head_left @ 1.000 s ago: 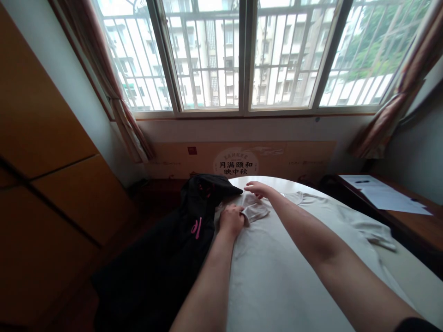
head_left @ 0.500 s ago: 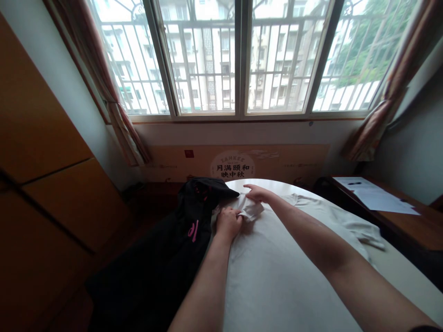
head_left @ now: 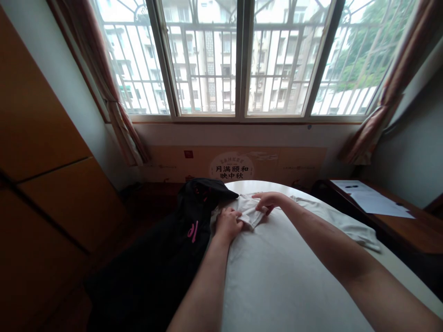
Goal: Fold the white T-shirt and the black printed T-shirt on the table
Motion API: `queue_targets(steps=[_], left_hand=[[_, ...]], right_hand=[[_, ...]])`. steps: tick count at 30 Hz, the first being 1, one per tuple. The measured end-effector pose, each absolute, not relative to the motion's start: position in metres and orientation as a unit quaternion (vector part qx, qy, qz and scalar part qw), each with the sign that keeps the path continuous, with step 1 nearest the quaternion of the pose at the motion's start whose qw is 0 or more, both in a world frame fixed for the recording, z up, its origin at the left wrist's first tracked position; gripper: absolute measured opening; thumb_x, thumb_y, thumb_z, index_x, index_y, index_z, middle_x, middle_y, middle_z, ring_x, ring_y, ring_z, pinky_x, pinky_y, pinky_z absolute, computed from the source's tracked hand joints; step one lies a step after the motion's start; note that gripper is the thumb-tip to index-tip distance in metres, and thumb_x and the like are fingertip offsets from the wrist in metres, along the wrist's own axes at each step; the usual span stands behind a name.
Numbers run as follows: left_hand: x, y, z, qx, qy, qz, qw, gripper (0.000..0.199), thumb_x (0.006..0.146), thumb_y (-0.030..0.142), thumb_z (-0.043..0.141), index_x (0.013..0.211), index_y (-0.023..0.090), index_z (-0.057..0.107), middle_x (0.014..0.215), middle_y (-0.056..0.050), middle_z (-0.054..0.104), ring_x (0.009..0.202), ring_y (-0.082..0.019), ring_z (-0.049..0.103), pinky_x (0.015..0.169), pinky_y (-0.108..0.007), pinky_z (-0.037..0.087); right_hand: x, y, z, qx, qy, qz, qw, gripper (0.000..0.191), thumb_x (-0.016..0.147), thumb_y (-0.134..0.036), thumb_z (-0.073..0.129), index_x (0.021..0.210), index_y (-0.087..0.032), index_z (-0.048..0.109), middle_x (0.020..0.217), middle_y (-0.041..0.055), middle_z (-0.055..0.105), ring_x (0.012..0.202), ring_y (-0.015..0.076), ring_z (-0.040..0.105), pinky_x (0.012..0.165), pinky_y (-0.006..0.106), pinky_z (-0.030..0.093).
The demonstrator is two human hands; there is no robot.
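The left hand (head_left: 229, 224) rests on the shirt (head_left: 273, 267); the right hand (head_left: 269, 202) touches its sleeve (head_left: 249, 215). Whether either hand grasps fabric cannot be determined. Black clothing (head_left: 155, 258) lies left of both.

My one view is head-worn, facing forward and down across the white table (head_left: 252, 186) to its curved far edge, with the sliding window (head_left: 242, 60) well beyond. The left hand (head_left: 228, 224) and right hand (head_left: 270, 202) show below mid-frame, much nearer to me.
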State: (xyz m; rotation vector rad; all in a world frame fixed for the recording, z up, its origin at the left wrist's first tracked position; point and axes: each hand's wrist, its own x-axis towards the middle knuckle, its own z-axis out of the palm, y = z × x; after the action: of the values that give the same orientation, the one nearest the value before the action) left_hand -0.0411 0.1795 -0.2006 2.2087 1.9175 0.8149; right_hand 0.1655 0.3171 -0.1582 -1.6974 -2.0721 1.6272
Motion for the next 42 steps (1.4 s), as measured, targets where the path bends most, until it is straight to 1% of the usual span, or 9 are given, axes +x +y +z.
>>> queue_targets(steps=[5, 9, 13, 15, 18, 21, 26, 35, 42], left_hand=[[-0.039, 0.182, -0.202, 0.792, 0.522, 0.305, 0.078, 0.039, 0.073, 0.007, 0.068, 0.102, 0.029, 0.081, 0.122, -0.003, 0.071, 0.118, -0.027, 0.057, 0.111, -0.042, 0.038], [-0.036, 0.18, -0.201, 0.813, 0.488, 0.286, 0.136, 0.03, 0.071, 0.008, 0.066, 0.087, 0.026, 0.084, 0.094, -0.002, 0.077, 0.09, -0.02, 0.066, 0.09, -0.031, 0.05], [-0.034, 0.179, -0.197, 0.816, 0.49, 0.267, 0.153, 0.027, 0.072, 0.013, 0.066, 0.083, 0.029, 0.084, 0.08, 0.002, 0.074, 0.074, -0.015, 0.065, 0.077, -0.023, 0.051], [-0.033, 0.179, -0.194, 0.812, 0.499, 0.263, 0.152, 0.026, 0.074, 0.014, 0.065, 0.081, 0.03, 0.084, 0.077, 0.003, 0.074, 0.073, -0.014, 0.065, 0.077, -0.022, 0.05], [-0.034, 0.18, -0.191, 0.786, 0.54, 0.276, 0.121, 0.027, 0.077, 0.012, 0.063, 0.086, 0.027, 0.083, 0.085, 0.001, 0.074, 0.083, -0.016, 0.066, 0.084, -0.023, 0.049], [-0.037, 0.181, -0.191, 0.738, 0.603, 0.295, 0.07, 0.028, 0.083, 0.013, 0.058, 0.097, 0.022, 0.081, 0.098, -0.005, 0.073, 0.099, -0.021, 0.063, 0.095, -0.03, 0.046], [-0.043, 0.182, -0.195, 0.681, 0.679, 0.271, 0.035, 0.019, 0.082, 0.015, 0.062, 0.09, 0.02, 0.078, 0.098, -0.01, 0.071, 0.1, -0.027, 0.062, 0.093, -0.037, 0.046], [-0.041, 0.182, -0.197, 0.672, 0.698, 0.247, 0.032, 0.022, 0.077, 0.013, 0.063, 0.095, 0.021, 0.074, 0.105, -0.01, 0.07, 0.107, -0.03, 0.058, 0.095, -0.041, 0.044], [-0.045, 0.183, -0.197, 0.65, 0.708, 0.276, 0.025, 0.024, 0.086, 0.011, 0.053, 0.096, 0.017, 0.074, 0.101, -0.013, 0.07, 0.105, -0.029, 0.06, 0.096, -0.04, 0.045]], right_hand=[[0.17, 0.313, -0.156, -0.559, -0.669, 0.49, -0.023, 0.093, 0.075, -0.019, 0.077, 0.156, -0.026, 0.03, 0.118, 0.0126, 0.065, 0.078, 0.0188, 0.072, 0.064, 0.032, 0.064], [0.17, 0.312, -0.158, -0.577, -0.684, 0.445, -0.042, 0.097, 0.076, -0.013, 0.075, 0.158, -0.022, 0.024, 0.098, 0.0095, 0.07, 0.067, 0.0177, 0.071, 0.061, 0.033, 0.064], [0.17, 0.31, -0.16, -0.59, -0.711, 0.378, -0.051, 0.09, 0.077, -0.009, 0.072, 0.157, -0.018, 0.031, 0.091, 0.0116, 0.073, 0.071, 0.0245, 0.074, 0.063, 0.041, 0.065], [0.17, 0.307, -0.158, -0.591, -0.737, 0.326, -0.038, 0.085, 0.074, -0.008, 0.074, 0.152, -0.018, 0.041, 0.1, 0.0159, 0.074, 0.082, 0.0313, 0.075, 0.071, 0.05, 0.064], [0.164, 0.302, -0.157, -0.568, -0.79, 0.23, 0.031, 0.067, 0.079, -0.011, 0.069, 0.144, -0.017, 0.053, 0.13, 0.0215, 0.066, 0.118, 0.0394, 0.065, 0.1, 0.059, 0.051], [0.147, 0.293, -0.163, -0.501, -0.842, 0.166, 0.11, 0.048, 0.094, -0.019, 0.053, 0.142, -0.02, 0.057, 0.147, 0.0149, 0.055, 0.139, 0.0314, 0.049, 0.119, 0.048, 0.035], [0.111, 0.282, -0.192, -0.402, -0.895, 0.133, 0.14, 0.049, 0.097, -0.026, 0.049, 0.145, -0.018, 0.054, 0.15, 0.012, 0.053, 0.14, 0.025, 0.048, 0.118, 0.039, 0.036], [0.094, 0.297, -0.21, -0.458, -0.872, 0.141, 0.104, 0.066, 0.103, -0.047, 0.036, 0.157, -0.009, 0.03, 0.165, 0.0191, 0.024, 0.153, 0.037, 0.019, 0.122, 0.061, 0.011], [0.108, 0.312, -0.184, -0.511, -0.832, 0.15, 0.155, 0.055, 0.101, -0.018, 0.035, 0.156, -0.016, 0.036, 0.164, 0.0091, 0.032, 0.153, 0.0249, 0.024, 0.125, 0.043, 0.018]])
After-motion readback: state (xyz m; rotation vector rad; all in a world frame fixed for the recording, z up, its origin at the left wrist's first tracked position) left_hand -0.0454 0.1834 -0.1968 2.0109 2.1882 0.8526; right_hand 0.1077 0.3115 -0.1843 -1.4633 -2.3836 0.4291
